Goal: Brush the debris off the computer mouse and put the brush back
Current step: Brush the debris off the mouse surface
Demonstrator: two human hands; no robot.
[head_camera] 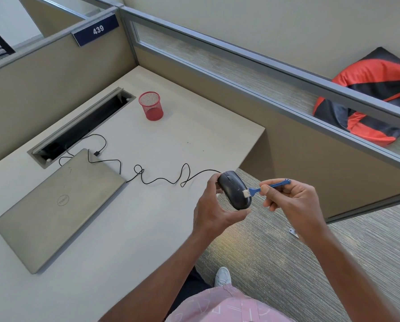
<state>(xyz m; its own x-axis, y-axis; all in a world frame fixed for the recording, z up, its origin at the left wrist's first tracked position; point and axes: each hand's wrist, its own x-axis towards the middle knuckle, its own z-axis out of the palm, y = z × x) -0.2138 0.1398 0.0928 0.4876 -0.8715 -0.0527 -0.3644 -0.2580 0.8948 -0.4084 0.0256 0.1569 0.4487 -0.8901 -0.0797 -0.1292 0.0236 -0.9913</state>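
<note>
The right hand [289, 201] pinches the thin blue plastic handle of a small brush [263, 188] between thumb and forefinger, its short pale bristles resting against the rear hump of a black wired mouse [233, 192]. The left hand [214, 205] is clamped around that mouse, thumb under its tail end and fingers along the far side, holding it lifted just past the desk [147, 228] edge, above the ribbed grey carpet [287, 263]. The mouse shell looks smooth and matte; any debris on it is too fine to make out. Its thin black cable [161, 180] snakes in loose loops across the pale laminate desk toward a closed silver Dell laptop [57, 205], which lies flat beside a long rectangular cable trough [82, 124] cut into the desktop. Farther back stands a red wire-mesh pen cup [150, 105], upright and well apart from the laptop. A red and black fabric bag [375, 94] slumps behind the partition [264, 66].
</note>
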